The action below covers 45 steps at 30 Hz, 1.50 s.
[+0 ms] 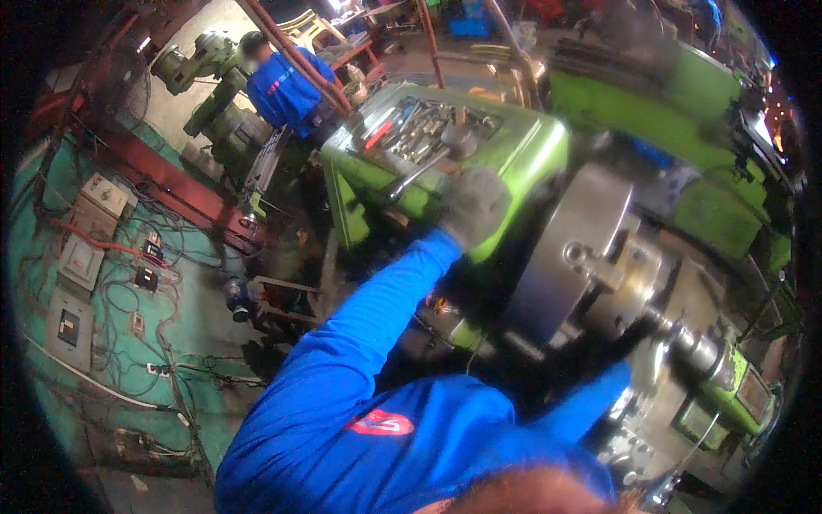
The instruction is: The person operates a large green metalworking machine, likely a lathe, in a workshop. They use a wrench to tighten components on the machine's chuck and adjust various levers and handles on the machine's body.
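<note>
My left hand [476, 204], in a grey work glove, is at the front edge of the green lathe headstock [538, 137]. Just beyond it is a metal lever [419, 176] with a rounded end. The glove is blurred and its fingers do not show, so I cannot tell whether it grips the lever. My right sleeve [591, 401] reaches toward the lathe carriage [629, 450]; the hand at its end is lost in dark blur. Between my arms stands a large steel chuck [572, 248], with a smaller round metal part [638, 278] at its face.
Loose tools [419, 133] lie in the headstock's top tray. The green tailstock [735, 390] stands at right. A person in blue [289, 86] bends by another green machine [224, 107] at back left. Electrical boxes and loose cables [141, 295] cover the green wall at left.
</note>
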Tool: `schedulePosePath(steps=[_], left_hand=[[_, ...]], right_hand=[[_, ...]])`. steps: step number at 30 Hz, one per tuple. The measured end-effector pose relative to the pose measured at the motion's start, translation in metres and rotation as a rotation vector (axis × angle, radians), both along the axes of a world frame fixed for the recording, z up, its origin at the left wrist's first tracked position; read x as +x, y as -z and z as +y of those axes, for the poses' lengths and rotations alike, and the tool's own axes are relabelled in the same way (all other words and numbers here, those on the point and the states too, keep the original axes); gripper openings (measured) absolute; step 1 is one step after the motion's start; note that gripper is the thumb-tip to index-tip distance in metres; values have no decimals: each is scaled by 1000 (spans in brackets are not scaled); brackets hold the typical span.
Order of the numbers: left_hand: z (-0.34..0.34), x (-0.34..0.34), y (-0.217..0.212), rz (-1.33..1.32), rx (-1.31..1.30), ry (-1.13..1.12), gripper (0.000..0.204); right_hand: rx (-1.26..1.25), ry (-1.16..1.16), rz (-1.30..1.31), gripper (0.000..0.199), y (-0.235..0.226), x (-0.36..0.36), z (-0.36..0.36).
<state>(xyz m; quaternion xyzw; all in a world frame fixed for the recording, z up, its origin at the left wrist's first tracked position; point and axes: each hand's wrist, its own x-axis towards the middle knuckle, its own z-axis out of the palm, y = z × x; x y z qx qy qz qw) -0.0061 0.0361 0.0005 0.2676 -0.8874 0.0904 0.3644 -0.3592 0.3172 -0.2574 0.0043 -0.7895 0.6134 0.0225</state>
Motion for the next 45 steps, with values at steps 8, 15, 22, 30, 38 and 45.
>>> schedulePosePath(steps=[8, 15, 22, 30, 38, 45], left_hand=[[3, 2, -5, -14, -43, 42, 19], [0, -1, -4, 2, 5, 31, 19], [6, -2, -10, -2, 7, 0, 20], [8, 0, -12, -24, 26, 34, 17], [3, -2, -14, -91, -46, 46, 18], [-6, 12, 6, -129, 21, -8, 17]], right_hand=[[46, 16, -23, 49, 1, 8, 6], [91, 32, -15, 52, -4, 4, 15], [141, 23, -25, 55, -5, 2, 24], [236, 1, -45, 59, -11, 3, 27], [704, -96, -121, 63, -34, 13, 35], [1186, -317, -259, 58, -60, 8, -15]])
